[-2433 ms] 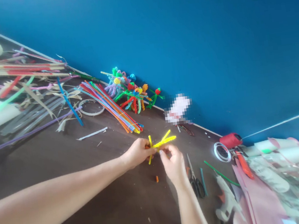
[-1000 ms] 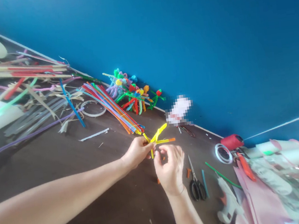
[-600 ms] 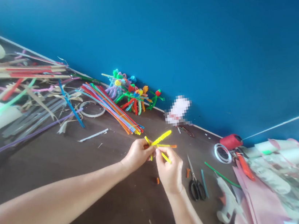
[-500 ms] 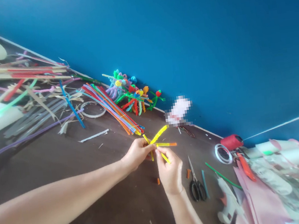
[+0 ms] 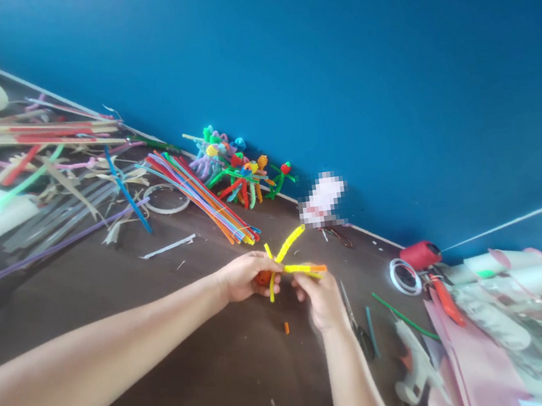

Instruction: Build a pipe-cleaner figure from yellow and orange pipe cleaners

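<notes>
My left hand pinches the middle of a yellow pipe cleaner figure, whose several limbs stick out in different directions. One limb ends in an orange tip. Something orange shows under the left fingers, mostly hidden. My right hand is closed, its thumb and fingers pinching a yellow limb just below the orange-tipped one. On the table under the hands lies a small orange offcut. Black-handled scissors rest beside my right wrist, which partly covers them.
A bundle of coloured pipe cleaners lies beyond my left hand. Finished-looking pipe cleaner figures stand by the blue wall. To the right are a white glue gun, a tape roll, a red spool and pink sheets.
My right hand has moved right and slightly down, now partly covering the scissors. The orange-tipped limb has shifted a little right and down. My left hand keeps its hold, turned slightly.
</notes>
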The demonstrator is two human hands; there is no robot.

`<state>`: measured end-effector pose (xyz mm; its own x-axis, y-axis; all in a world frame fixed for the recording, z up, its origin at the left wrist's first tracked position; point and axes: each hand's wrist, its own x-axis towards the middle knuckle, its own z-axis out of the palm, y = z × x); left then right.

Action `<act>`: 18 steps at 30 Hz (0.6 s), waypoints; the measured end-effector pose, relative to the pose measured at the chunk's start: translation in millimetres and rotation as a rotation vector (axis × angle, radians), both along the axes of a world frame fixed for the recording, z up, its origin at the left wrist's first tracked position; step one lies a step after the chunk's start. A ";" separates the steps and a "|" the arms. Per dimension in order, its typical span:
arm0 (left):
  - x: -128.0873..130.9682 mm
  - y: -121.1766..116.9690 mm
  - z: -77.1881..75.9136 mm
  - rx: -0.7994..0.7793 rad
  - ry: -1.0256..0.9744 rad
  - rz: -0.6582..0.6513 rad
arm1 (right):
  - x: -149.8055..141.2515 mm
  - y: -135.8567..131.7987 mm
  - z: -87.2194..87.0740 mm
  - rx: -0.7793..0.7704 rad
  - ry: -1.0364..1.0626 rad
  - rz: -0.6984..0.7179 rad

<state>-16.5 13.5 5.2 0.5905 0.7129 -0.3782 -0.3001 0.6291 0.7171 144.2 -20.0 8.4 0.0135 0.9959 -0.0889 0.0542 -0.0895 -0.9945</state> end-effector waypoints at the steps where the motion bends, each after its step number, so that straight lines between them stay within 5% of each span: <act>1: -0.4 0.0 0.5 0.018 0.021 -0.041 | 4.0 0.3 0.2 -0.031 0.034 0.047; 6: 2.2 -4.7 1.9 0.211 0.199 -0.194 | 20.0 2.0 3.6 -0.187 0.024 0.207; 12: 6.3 -11.9 0.0 0.526 0.543 -0.154 | 20.5 1.5 13.8 -0.110 -0.182 0.236; 18: 5.2 -10.4 -0.9 0.627 0.600 -0.137 | 26.8 0.2 16.6 -0.080 -0.356 0.200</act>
